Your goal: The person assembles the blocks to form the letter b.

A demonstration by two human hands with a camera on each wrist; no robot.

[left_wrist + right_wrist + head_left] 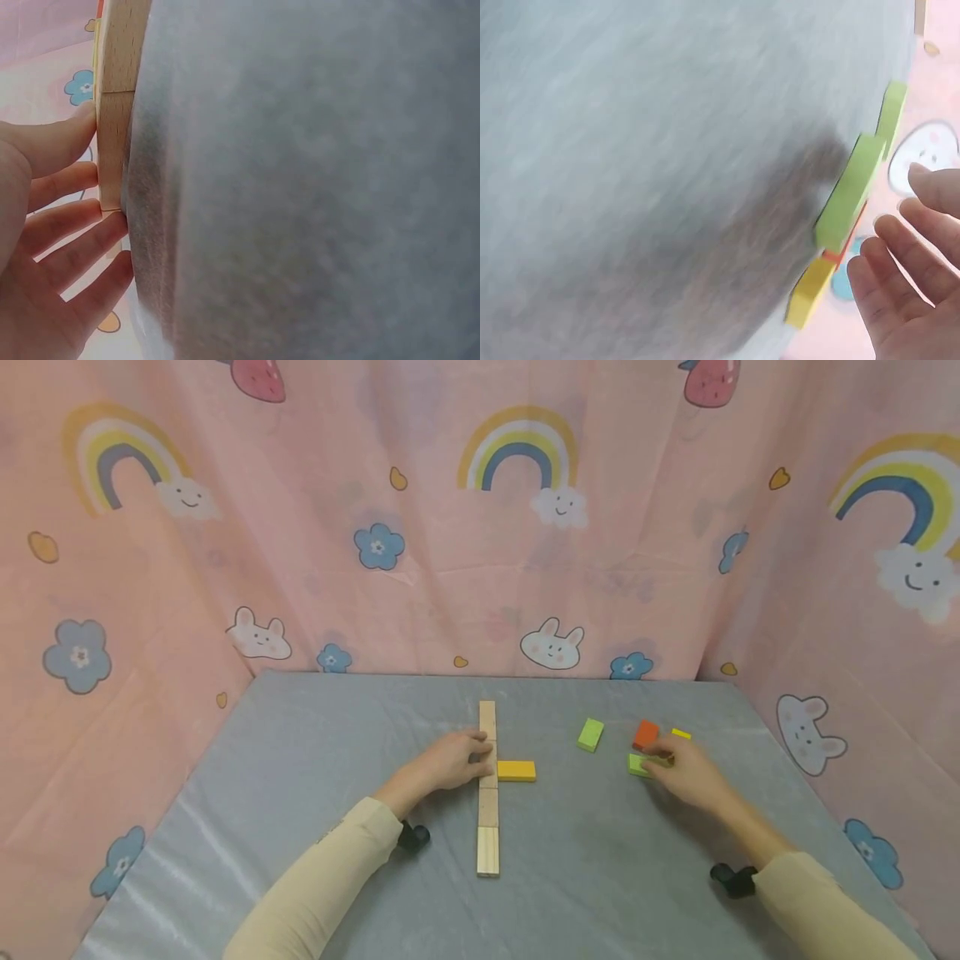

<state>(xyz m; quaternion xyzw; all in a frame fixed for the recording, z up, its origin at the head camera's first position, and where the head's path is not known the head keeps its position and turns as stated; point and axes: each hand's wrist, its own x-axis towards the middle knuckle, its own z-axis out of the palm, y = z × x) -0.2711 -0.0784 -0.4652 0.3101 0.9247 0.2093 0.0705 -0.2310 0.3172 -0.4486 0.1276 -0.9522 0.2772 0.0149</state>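
Plain wooden blocks point(488, 807) lie end to end in a straight row. My left hand point(448, 761) rests against the row's left side, its fingertips point(114, 225) and thumb touching the wood with the fingers spread. An orange-yellow block point(517, 771) sticks out from the row's right side. Over on the right, my right hand point(688, 774) hovers at a light green block point(637, 765), partly hidden by the fingers in the head view. In the right wrist view its fingers point(904, 251) are loosely extended beside that block, holding nothing.
Around the right hand lie a red-orange block point(645, 734), a yellow block point(681, 733) and another light green block point(591, 735). Grey cloth covers the table point(337, 718). A pink patterned curtain point(450, 593) hangs along its back and sides.
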